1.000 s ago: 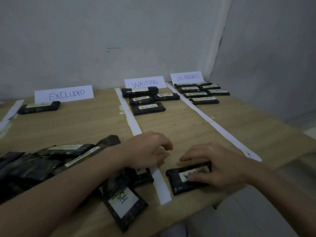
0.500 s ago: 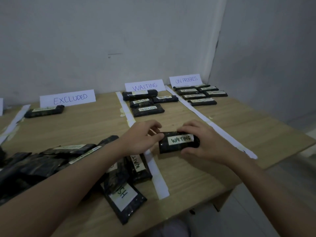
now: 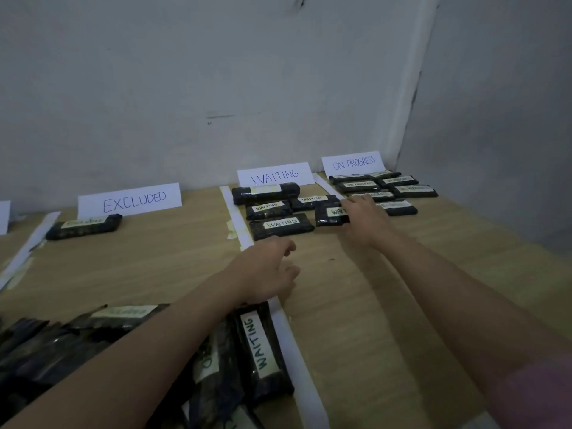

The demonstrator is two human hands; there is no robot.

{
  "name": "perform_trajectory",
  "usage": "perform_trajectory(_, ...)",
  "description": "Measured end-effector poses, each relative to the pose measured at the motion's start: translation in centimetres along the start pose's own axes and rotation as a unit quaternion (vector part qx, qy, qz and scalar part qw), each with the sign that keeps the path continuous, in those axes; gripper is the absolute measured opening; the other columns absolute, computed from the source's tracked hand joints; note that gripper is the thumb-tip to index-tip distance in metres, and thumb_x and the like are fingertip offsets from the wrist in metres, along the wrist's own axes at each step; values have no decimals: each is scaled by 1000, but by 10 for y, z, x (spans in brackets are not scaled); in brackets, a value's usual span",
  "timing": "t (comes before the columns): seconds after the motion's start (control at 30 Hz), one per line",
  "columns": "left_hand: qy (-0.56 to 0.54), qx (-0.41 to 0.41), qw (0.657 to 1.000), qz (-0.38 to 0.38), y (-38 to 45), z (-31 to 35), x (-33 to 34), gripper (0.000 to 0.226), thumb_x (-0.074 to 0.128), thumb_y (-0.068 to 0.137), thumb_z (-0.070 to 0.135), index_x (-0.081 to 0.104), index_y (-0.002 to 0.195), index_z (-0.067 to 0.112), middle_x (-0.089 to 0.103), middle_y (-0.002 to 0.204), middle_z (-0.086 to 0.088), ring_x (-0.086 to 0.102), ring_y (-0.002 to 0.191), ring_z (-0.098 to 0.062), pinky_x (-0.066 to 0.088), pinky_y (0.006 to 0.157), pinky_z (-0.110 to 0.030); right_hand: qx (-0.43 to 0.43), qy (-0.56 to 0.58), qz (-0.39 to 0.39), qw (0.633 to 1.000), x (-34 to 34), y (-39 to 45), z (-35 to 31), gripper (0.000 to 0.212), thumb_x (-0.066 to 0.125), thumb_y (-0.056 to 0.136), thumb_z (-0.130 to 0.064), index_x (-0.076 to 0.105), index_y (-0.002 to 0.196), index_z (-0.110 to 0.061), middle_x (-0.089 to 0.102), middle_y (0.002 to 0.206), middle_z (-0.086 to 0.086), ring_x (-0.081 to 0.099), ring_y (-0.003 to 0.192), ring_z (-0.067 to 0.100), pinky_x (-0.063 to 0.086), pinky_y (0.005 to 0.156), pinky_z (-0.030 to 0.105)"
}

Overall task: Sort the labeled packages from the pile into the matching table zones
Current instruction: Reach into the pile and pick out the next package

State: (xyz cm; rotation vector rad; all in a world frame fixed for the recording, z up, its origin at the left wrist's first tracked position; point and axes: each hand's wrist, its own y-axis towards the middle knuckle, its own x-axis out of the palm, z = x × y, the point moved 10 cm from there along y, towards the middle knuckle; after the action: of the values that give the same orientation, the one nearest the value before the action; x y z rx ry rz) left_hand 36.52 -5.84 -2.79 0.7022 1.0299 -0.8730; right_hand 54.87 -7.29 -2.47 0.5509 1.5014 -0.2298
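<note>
My right hand [image 3: 365,219] reaches far into the WAITING zone and grips a black package labeled WAITING [image 3: 328,215], which rests on the table beside several other WAITING packages [image 3: 281,225]. The WAITING sign [image 3: 275,175] stands behind them. My left hand [image 3: 268,272] hovers over the white divider strip [image 3: 291,345], fingers loosely curled, holding nothing. The pile of black packages [image 3: 102,339] lies at the lower left under my left forearm; one on its right edge reads WAITING [image 3: 260,348].
An EXCLUDED sign [image 3: 130,200] has one package [image 3: 84,226] in front of it. The ON PROGRESS sign [image 3: 353,162] has several packages [image 3: 399,188] before it. White walls close the back and right. The table edge [image 3: 510,249] runs on the right.
The right hand carried the WAITING package from mid-table forward into the WAITING zone and set it down. The left hand let go of it and stayed back by the divider strip.
</note>
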Motion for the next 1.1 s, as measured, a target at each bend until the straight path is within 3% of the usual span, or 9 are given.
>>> perform_trajectory(0.23, 12, 22, 999, -20, 15, 4, 9, 44, 49, 92, 33, 42, 132, 16, 50, 131, -1, 47, 119, -17, 41, 98, -31, -28, -29, -95, 995, 32, 35, 0, 50, 54, 82, -14, 42, 130, -11, 39, 137, 9, 32, 128, 28, 38, 98, 44)
perform_trajectory(0.37, 7, 11, 999, -33, 18, -3, 13, 43, 49, 92, 32, 43, 131, 15, 51, 130, -3, 48, 118, -18, 42, 98, -35, -41, 13, -153, 987, 48, 34, -2, 63, 50, 85, -11, 26, 143, -9, 23, 151, 8, 20, 138, 27, 29, 109, 47)
perform_trajectory(0.47, -6, 12, 1000, -24, 14, -7, 8, 41, 50, 92, 30, 46, 129, 14, 52, 128, -3, 49, 116, -17, 42, 98, -34, -57, 45, -99, 992, 36, 23, -8, 68, 52, 85, -9, 22, 145, -11, 17, 154, 5, 16, 141, 22, 26, 111, 44)
perform_trajectory(0.6, -9, 19, 1000, -13, 4, -13, -4, 30, 46, 93, 19, 55, 122, 13, 59, 123, -4, 53, 111, -17, 43, 96, -31, -127, 148, 34, 980, -1, -12, -41, 38, 52, 84, -7, 56, 122, -12, 53, 126, 4, 47, 118, 21, 41, 95, 36)
perform_trajectory(0.8, 19, 10, 999, -26, -28, -34, -20, 30, 42, 92, 7, 63, 113, 11, 64, 117, -4, 56, 107, -17, 39, 90, -24, -217, 233, 39, 947, -19, -87, -104, 23, 54, 88, -14, 67, 106, -16, 66, 106, -3, 57, 99, 11, 46, 88, 31)
perform_trajectory(0.93, 27, 1, 999, -31, -54, -48, -29, 29, 44, 92, 7, 64, 112, 11, 66, 115, -3, 56, 104, -14, 30, 76, -11, -254, 276, -23, 927, -18, -119, -144, 21, 57, 87, -26, 67, 105, -19, 68, 95, -6, 59, 83, 6, 50, 74, 28)
perform_trajectory(1.0, 23, -2, 999, -30, -64, -51, -32, 28, 45, 93, 8, 64, 112, 10, 66, 115, -3, 57, 105, -15, 28, 74, -10, -249, 287, -93, 920, -8, -126, -159, 30, 60, 86, -35, 65, 111, -19, 68, 98, -6, 61, 83, 6, 51, 75, 27)
perform_trajectory(1.1, 0, -7, 1000, -14, -74, -51, -38, 26, 46, 93, 11, 64, 112, 11, 67, 114, -2, 58, 104, -16, 28, 72, -10, -236, 339, -166, 895, -2, -128, -170, 27, 66, 83, -29, 68, 106, -16, 69, 97, -2, 63, 86, 11, 52, 77, 25)
